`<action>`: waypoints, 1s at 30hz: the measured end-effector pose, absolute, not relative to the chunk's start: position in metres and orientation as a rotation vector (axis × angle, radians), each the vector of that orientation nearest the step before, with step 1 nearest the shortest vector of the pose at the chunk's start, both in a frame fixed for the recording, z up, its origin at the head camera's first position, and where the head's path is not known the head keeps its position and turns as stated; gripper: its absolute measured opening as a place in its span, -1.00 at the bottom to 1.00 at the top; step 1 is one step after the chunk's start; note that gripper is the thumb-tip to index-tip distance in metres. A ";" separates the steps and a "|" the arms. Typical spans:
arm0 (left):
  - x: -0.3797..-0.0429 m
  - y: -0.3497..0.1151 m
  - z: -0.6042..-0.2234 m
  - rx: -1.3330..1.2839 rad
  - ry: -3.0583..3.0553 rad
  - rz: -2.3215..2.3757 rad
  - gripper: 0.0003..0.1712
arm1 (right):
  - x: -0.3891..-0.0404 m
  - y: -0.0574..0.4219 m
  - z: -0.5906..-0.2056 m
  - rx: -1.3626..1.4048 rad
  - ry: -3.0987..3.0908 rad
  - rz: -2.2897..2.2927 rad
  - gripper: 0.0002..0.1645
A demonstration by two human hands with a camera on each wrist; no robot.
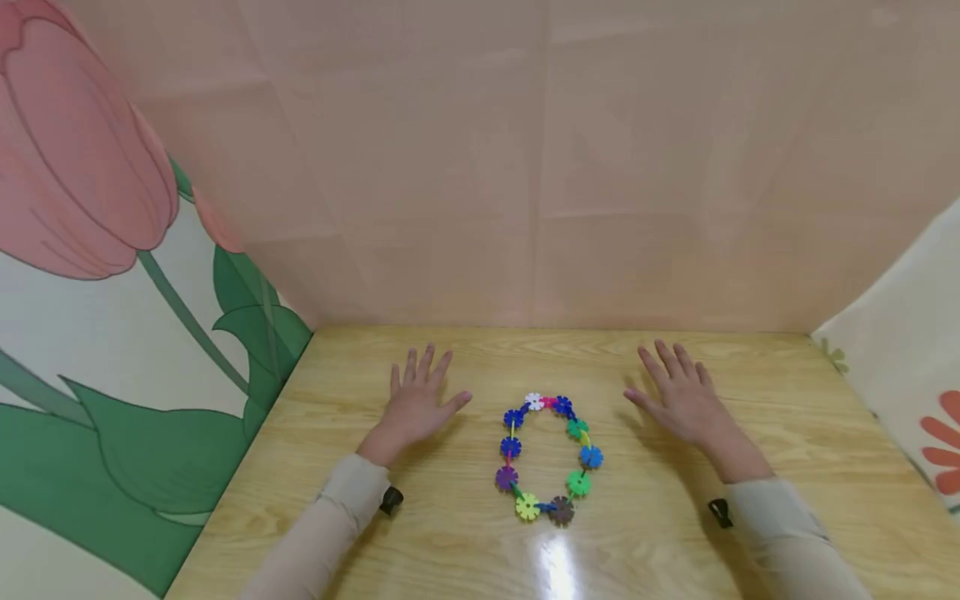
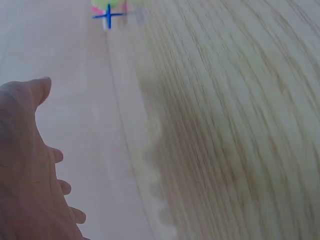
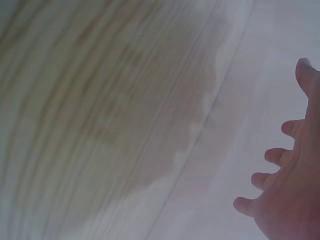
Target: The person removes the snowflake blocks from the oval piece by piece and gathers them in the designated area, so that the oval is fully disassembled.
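A ring of interlocked plastic snowflake discs [image 1: 511, 447] lies on the wooden table between the two hands. Its discs are blue, purple, yellow, brown, green and white, joined by others standing on edge. To the left of the ring, the left hand [image 1: 418, 407] is spread with straight fingers and holds nothing. On the other side the right hand [image 1: 684, 404] is likewise spread, its palm bare in the right wrist view. Neither hand touches the ring. At the top of the left wrist view, only a blue disc [image 2: 108, 16] and bits of its neighbours show.
The wooden table [image 1: 450, 550] meets a plain pinkish cloth backdrop [image 1: 525, 167] at its far edge. A tulip-printed cloth [image 1: 90, 150] hangs along the left side, and a flower-printed cloth [image 1: 900, 333] borders the right. Dark clips [image 1: 391, 500] sit by both sleeve cuffs.
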State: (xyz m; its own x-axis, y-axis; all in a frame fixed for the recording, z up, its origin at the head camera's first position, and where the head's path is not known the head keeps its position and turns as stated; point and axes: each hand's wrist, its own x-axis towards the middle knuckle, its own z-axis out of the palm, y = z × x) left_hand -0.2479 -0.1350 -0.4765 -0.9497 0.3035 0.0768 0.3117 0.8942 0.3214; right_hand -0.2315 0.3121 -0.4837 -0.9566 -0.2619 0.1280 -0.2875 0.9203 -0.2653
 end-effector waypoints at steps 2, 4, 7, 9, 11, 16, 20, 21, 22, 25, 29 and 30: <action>-0.247 -0.130 -0.476 -0.498 -3.040 -0.521 -0.03 | -0.233 0.307 -0.482 0.437 -2.987 0.428 0.03; -0.248 -0.125 -0.476 -0.512 -3.035 -0.533 -0.03 | -0.234 0.302 -0.481 0.442 -2.975 0.427 0.02; -0.247 -0.117 -0.475 -0.537 -3.029 -0.565 -0.03 | -0.236 0.295 -0.480 0.453 -2.963 0.419 0.02; -0.248 -0.112 -0.475 -0.560 -3.028 -0.573 -0.03 | -0.236 0.290 -0.480 0.464 -2.961 0.419 0.02; -0.248 -0.106 -0.476 -0.578 -3.033 -0.564 -0.04 | -0.236 0.286 -0.480 0.478 -2.961 0.420 0.02; -0.247 -0.093 -0.478 -0.595 -3.047 -0.520 -0.04 | -0.238 0.274 -0.481 0.515 -2.958 0.448 0.00; -0.246 -0.085 -0.478 -0.628 -3.053 -0.519 -0.04 | -0.240 0.264 -0.482 0.544 -2.935 0.447 -0.04; -0.246 -0.083 -0.478 -0.639 -3.054 -0.518 -0.04 | -0.240 0.262 -0.482 0.552 -2.931 0.447 -0.05; -0.246 -0.080 -0.479 -0.650 -3.053 -0.516 -0.04 | -0.240 0.260 -0.483 0.561 -2.922 0.449 -0.06; -0.247 -0.074 -0.480 -0.669 -3.056 -0.517 -0.04 | -0.241 0.254 -0.484 0.587 -2.906 0.449 -0.08; -0.247 -0.066 -0.481 -0.686 -3.052 -0.548 -0.07 | -0.242 0.247 -0.485 0.596 -2.922 0.462 -0.08; -0.248 -0.064 -0.481 -0.691 -3.053 -0.556 -0.08 | -0.243 0.246 -0.485 0.594 -2.930 0.466 -0.07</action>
